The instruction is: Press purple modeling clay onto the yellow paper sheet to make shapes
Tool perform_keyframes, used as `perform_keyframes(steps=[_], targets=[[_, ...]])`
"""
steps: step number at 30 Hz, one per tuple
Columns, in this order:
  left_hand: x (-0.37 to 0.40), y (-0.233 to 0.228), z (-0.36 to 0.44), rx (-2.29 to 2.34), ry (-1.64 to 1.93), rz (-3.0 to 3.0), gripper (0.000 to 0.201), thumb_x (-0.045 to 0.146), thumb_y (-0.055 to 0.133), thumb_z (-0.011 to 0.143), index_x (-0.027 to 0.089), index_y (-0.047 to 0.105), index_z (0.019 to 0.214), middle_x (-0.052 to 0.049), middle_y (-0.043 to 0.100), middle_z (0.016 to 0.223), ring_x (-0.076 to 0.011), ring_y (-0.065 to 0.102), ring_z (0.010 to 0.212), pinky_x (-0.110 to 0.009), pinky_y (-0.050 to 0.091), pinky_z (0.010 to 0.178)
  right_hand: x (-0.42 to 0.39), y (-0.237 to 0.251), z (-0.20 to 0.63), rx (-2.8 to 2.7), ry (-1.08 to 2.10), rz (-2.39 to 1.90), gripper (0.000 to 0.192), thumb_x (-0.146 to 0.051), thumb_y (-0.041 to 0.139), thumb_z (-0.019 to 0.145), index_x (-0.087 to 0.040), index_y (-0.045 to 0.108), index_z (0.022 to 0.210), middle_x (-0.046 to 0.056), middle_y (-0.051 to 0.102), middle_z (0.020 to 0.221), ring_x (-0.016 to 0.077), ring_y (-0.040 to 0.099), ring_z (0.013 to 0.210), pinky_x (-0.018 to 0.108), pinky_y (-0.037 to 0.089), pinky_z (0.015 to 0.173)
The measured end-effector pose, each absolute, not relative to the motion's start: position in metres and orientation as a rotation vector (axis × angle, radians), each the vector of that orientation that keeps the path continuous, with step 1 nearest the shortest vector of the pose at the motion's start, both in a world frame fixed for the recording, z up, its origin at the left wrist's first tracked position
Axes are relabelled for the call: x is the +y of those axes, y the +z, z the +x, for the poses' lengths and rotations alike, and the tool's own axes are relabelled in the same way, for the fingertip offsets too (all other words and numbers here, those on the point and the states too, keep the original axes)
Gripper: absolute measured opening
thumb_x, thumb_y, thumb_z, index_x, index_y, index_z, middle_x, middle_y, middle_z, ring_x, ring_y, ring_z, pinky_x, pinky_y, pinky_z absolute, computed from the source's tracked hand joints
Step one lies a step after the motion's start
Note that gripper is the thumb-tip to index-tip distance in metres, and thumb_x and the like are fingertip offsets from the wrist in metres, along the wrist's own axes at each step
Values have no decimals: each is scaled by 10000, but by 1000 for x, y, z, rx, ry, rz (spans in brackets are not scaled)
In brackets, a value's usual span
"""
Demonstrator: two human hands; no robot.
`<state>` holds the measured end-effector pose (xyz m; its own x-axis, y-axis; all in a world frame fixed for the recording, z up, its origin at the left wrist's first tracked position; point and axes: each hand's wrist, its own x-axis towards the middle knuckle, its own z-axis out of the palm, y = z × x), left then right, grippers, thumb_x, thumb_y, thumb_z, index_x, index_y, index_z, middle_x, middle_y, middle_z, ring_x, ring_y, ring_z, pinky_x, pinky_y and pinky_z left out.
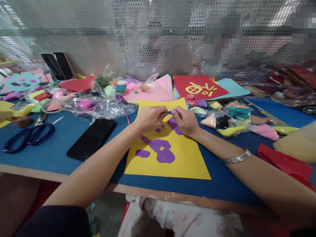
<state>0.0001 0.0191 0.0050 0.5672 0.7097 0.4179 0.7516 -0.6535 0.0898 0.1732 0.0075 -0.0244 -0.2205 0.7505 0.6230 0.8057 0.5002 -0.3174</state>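
At a blue table, a person works soft clay over a yellow sheet that overhangs the near edge slightly. Flat purple shapes already sit pressed onto the sheet, just below the hands. The left hand and right hand meet above the sheet's far end, fingers curled in, both pinching one small purple bit between thumb and fingertips. A bangle rides the right forearm.

The risks look small but real: a wrist or forearm resting low could smear the purple shapes, and a tug on the bit could stretch it thin or drop it among the clutter. The loose sheet could slide if an arm drags it.

A black phone lies just left of the sheet, scissors farther left. Beyond, bags of coloured clay, pink paper and a red sheet crowd the table before a perforated screen.
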Motion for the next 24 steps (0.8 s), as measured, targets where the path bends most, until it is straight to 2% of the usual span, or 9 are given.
perform_keyframes(steps=[4,8,10,12,17,21,24], targets=[[30,3,-9,-1426,-677,-2545,318,271,345,839,139,625,909,-94,674,806,-158,585,676,-247,372,574,14,-26,181,-1782,-105,-1315,353,-395,200,889,-210,431,696,5,523,544,124,489,498,242,324,516],[34,-2,-10,-1401,-732,-2530,367,226,316,854,149,553,1124,-97,654,967,-165,595,788,-270,414,659,16,-26,184,-1788,-79,-1292,344,-393,241,884,-207,470,708,7,569,585,116,512,505,233,344,519],[32,-4,-8,-1339,-720,-2570,391,193,320,851,158,508,1192,-87,650,967,-161,596,800,-266,423,667,14,-25,183,-1848,-78,-1268,323,-401,292,869,-206,508,727,6,586,605,120,530,537,231,350,535],[30,-6,-4,-1208,-678,-2645,380,166,334,843,169,541,1162,-76,650,916,-159,599,773,-265,429,655,12,-25,181,-1910,-83,-1247,308,-404,330,854,-205,536,741,7,593,620,125,541,562,230,348,544],[25,-3,0,-1054,-731,-2662,345,272,378,861,130,583,1099,-92,623,884,-152,589,764,-258,452,668,11,-25,180,-1951,-109,-1245,337,-390,326,856,-191,537,684,11,565,581,130,531,554,233,317,527],[24,-3,2,-1011,-735,-2647,382,152,337,851,69,493,1189,-111,604,958,-158,588,832,-263,470,708,12,-25,181,-1950,-120,-1246,337,-380,336,851,-188,515,639,-3,531,537,115,492,506,229,298,514],[26,-6,2,-952,-765,-2642,322,165,379,847,89,561,1102,-91,631,889,-151,600,776,-253,472,671,13,-25,180,-1957,-118,-1239,345,-384,340,849,-183,510,626,-5,525,525,108,488,496,224,296,512]])
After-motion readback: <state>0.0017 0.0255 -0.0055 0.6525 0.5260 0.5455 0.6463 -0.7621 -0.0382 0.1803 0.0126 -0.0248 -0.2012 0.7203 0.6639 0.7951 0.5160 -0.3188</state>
